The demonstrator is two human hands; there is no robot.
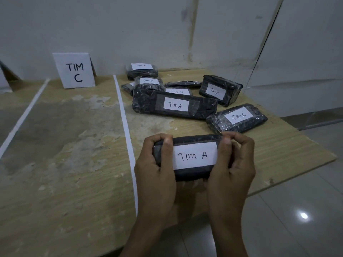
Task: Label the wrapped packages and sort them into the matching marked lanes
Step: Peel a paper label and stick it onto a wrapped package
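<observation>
Head view shows both hands closed around a dark wrapped package [187, 156], held just above the near edge of the table [289, 145]; the left hand [155, 167] clasps its left end and the right hand [232, 167] its right end, with both thumbs pressed on the top face beside a white label [194, 155] reading "TIM A". The package looks like a firm block under shiny plastic film — probably light enough for one hand, stiff rather than squashy, but the film may be slick, so a grip across the short ends with fingers underneath seems safest. Pressing on the paper itself could smear or lift it; whether it is fully stuck down I cannot tell. Behind it lies a loose pile of other packages [174, 106], marked A, B and C, some touching or overlapping. To the left, a white tape line [123, 115] divides the tabletop, and beyond it a lane runs back to a standing sign [75, 70] marked "TIM C"; a second tape line [24, 117] lies further left. That lane is bare and offers open room, though an A lane is not in view. The table's right edge falls away close beside the right hand, with tiled floor [297, 210] below — little margin there.
</observation>
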